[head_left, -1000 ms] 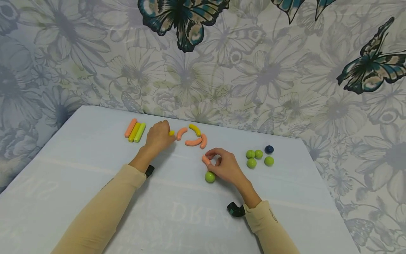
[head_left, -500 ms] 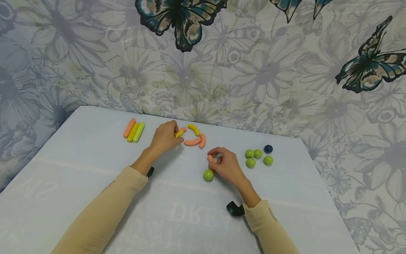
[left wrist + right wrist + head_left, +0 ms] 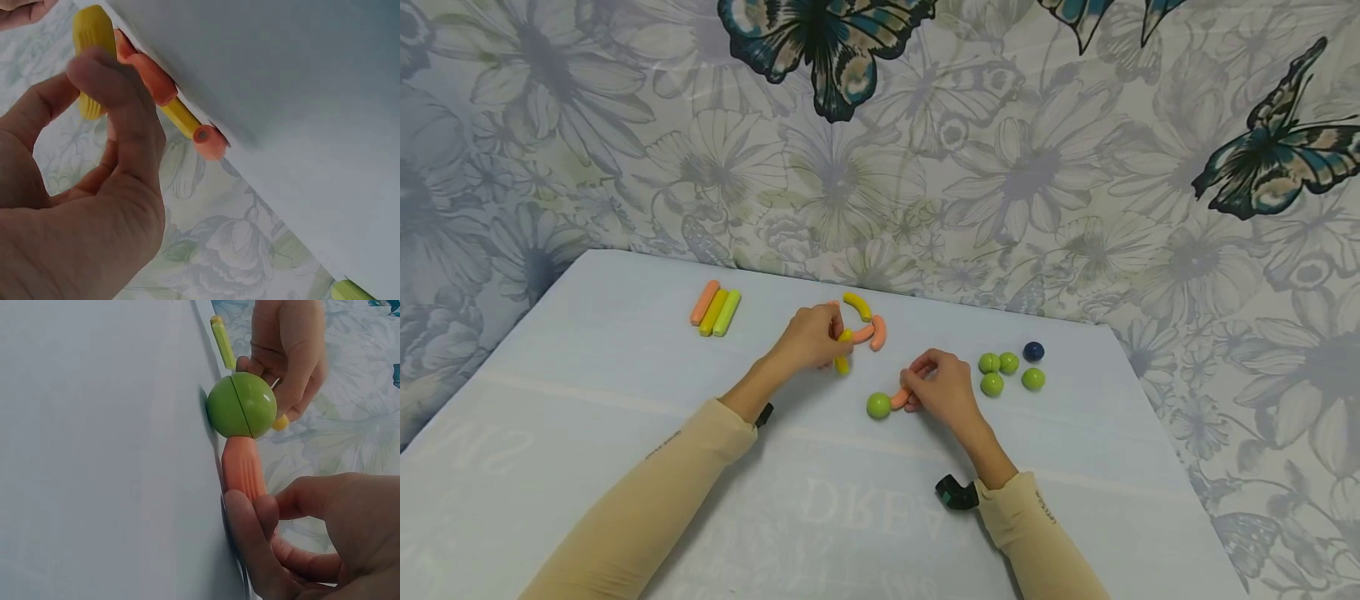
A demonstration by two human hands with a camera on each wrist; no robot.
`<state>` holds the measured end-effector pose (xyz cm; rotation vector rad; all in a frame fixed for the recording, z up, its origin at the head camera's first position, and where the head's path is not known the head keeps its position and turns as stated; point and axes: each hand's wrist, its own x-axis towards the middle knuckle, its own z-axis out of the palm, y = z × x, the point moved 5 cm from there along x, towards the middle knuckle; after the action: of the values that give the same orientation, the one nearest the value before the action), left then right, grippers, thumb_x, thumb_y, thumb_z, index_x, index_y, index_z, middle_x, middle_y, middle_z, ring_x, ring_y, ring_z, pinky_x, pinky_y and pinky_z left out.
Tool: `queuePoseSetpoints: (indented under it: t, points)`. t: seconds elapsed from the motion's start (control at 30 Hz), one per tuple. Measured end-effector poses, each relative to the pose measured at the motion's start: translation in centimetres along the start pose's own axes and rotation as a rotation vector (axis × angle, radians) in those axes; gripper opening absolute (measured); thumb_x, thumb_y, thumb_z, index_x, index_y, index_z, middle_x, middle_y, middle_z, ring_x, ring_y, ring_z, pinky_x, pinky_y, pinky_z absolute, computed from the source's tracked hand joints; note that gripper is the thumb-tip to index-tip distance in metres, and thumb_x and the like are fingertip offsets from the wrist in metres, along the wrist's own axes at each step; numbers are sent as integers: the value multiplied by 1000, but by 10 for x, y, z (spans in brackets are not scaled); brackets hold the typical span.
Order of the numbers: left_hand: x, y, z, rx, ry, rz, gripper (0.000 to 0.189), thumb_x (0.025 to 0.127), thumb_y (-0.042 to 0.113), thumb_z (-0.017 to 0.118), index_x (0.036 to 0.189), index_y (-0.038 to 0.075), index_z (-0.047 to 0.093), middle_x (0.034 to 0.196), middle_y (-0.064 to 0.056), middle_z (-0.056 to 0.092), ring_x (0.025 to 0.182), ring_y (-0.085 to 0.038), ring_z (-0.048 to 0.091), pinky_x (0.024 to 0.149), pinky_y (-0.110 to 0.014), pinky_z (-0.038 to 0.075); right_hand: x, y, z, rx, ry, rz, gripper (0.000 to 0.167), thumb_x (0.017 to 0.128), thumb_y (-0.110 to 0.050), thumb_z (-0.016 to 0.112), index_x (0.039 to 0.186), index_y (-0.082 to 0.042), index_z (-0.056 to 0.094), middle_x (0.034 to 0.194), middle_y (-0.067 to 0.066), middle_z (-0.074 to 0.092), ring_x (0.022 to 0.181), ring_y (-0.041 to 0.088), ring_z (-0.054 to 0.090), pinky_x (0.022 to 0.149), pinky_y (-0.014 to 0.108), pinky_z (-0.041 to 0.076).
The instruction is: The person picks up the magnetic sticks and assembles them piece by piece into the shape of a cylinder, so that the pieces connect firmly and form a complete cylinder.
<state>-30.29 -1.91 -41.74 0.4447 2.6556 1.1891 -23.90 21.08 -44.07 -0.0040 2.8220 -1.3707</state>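
My left hand pinches a curved yellow rod between thumb and fingers, in front of a loose group of curved rods. My right hand pinches a curved orange rod by one end. The other end of that rod touches a green ball on the table, as the right wrist view shows. Near my left hand lie another curved yellow rod and curved orange rods. One of these orange rods is mostly hidden behind my left fingers in the head view.
Straight rods, orange, yellow and light green, lie side by side at the left. To the right are several green balls and a dark blue ball. A floral cloth hangs behind the white table.
My left hand has moved right and nearer with the yellow rod, which now points downward. My right hand has swung its orange rod's end to the green ball, which has shifted slightly left.
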Motion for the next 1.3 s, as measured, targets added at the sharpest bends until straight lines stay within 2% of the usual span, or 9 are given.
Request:
queuePoseSetpoints:
  t: [0.2,0.37,0.47,0.67,0.93,1.3]
  points:
    - [-1,-1,7,-51,-98,-16,23,91,12,78,85,3,58,68,-9,66,50,-17,69,52,-28,57,-3,-2,3,61,-43,46,12,96,-16,74,95,-4,72,70,8,71,54,17,73,59,26,59]
    - [-2,-1,13,-88,-180,-18,21,93,11,79,86,1,61,69,-11,72,51,-17,70,54,-31,59,-3,-4,6,87,-54,46,11,95,-14,74,95,-3,72,74,9,71,56,17,74,59,28,61]
    - [-2,1,15,-103,-202,5,21,94,11,79,86,0,62,69,-10,71,50,-17,69,54,-31,59,-3,-4,8,112,-73,36,11,96,-14,74,95,-3,71,78,9,71,56,18,74,57,29,61]
    - [-5,2,17,-135,-225,36,23,96,11,78,85,1,60,68,-11,68,50,-18,69,53,-32,59,-4,-5,13,116,-99,8,12,97,-16,72,95,-3,70,78,9,71,55,18,74,55,31,61]
    - [-6,2,21,-121,-266,73,21,97,13,76,86,0,64,64,-9,66,48,-15,65,52,-31,57,-6,-7,15,130,-114,3,12,97,-13,72,94,-2,70,76,10,71,54,17,73,55,32,61]
    - [-6,5,26,-117,-243,123,17,95,12,78,90,2,65,67,-6,64,49,-15,62,52,-28,54,-5,-5,11,46,-128,-59,15,98,-17,73,87,-7,72,71,6,72,51,15,69,52,30,59]
